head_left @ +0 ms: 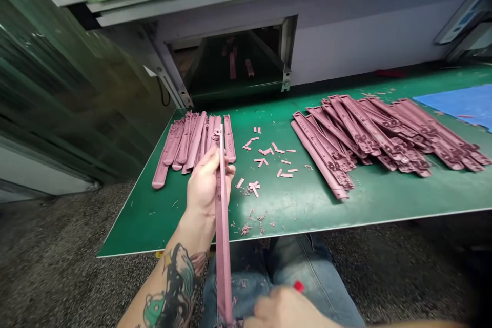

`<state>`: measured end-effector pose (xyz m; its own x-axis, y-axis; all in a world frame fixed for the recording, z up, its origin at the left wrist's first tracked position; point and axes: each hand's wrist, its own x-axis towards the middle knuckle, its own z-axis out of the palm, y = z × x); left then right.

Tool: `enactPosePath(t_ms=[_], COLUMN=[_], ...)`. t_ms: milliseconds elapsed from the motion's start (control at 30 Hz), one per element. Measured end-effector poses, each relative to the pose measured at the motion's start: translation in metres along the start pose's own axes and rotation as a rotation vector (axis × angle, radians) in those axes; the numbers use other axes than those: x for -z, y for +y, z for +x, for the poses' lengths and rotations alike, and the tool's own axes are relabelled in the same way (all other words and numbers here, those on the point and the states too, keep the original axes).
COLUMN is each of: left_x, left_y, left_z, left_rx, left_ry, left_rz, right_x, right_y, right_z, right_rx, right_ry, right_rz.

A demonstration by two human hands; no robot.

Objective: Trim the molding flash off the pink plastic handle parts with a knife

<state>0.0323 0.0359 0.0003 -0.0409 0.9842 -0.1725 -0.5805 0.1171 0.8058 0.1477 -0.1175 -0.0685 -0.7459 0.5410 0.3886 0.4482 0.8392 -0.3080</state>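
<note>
My left hand (205, 184) is closed around a long, narrow pink plastic strip (223, 246), which points away from me and extends past the table edge over my lap. Low in the view, my right hand (286, 310) is curled and blurred beside the strip's near end. A small red tip (299, 286) sticks out by that fist; the rest of what it grips is hidden. Just beyond my left hand lies a pile of similar pink strips (184, 141). Small cut-off pink pieces (265, 152) and shavings (248, 229) are scattered to its right.
A larger heap of pink strips (369, 133) covers the right part of the green table (269, 205). Behind it stands a pale panel (365, 31) with an opening, where a dark belt (215, 82) carries a few pink parts. A blue sheet (457, 104) lies far right.
</note>
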Motion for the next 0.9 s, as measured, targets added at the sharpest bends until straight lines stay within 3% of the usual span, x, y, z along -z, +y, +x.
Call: enactPosePath(t_ms=[100, 200, 300, 367, 567, 700, 800, 900], left_x=[0.0, 0.002, 0.006, 0.008, 0.008, 0.009, 0.013, 0.016], left_y=[0.004, -0.004, -0.016, -0.02, -0.017, -0.02, -0.016, 0.001], left_z=[-0.008, -0.037, -0.065, -0.075, -0.086, -0.085, -0.073, -0.054], left_rx=[0.05, 0.184, 0.29, 0.347, 0.392, 0.355, 0.304, 0.315], left_ry=[-0.012, -0.031, -0.032, -0.035, -0.045, 0.021, 0.065, -0.021], left_rz=[-0.034, -0.018, -0.015, -0.024, -0.01, 0.02, -0.011, -0.052], right_x=[0.009, 0.052, 0.086, 0.092, 0.082, 0.08, 0.084, 0.087], right_y=[0.022, 0.061, 0.084, 0.088, 0.08, 0.072, 0.065, 0.059], right_z=[-0.002, 0.02, 0.044, 0.052, 0.047, 0.043, 0.041, 0.033], right_rx=[-0.15, -0.411, -0.514, -0.539, -0.587, -0.479, -0.396, -0.388], right_ry=[0.127, 0.357, 0.474, 0.459, 0.364, 0.28, 0.207, 0.214], right_rz=[0.108, 0.121, 0.026, -0.045, -0.211, -0.274, -0.126, 0.187])
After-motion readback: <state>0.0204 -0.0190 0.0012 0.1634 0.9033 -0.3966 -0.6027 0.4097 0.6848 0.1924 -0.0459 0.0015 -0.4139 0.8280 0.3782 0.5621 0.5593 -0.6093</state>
